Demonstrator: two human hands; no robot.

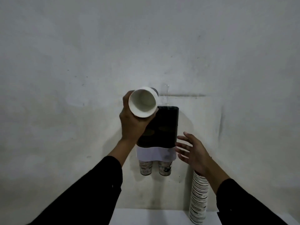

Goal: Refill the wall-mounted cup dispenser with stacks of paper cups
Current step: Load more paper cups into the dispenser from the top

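Gripping a short stack of white paper cups (143, 103) at frame centre, the left hand (133, 125) tilts it over the black wall-mounted dispenser (164, 127); the right hand (193, 151) hovers empty, fingers spread. Cups already hang below both tubes; a tall striped stack (198, 198) at lower right seemingly remains to load.

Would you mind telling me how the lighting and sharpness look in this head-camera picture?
Head view: dim and flat, with darker corners; the dispenser is nearly featureless black; print on the cups below is soft and unreadable; the right hand is slightly blurred; the cup in the left hand is brightest.

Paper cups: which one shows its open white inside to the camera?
The white paper cup gripped in the left hand; the two printed cups under the black dispenser show only outer walls.
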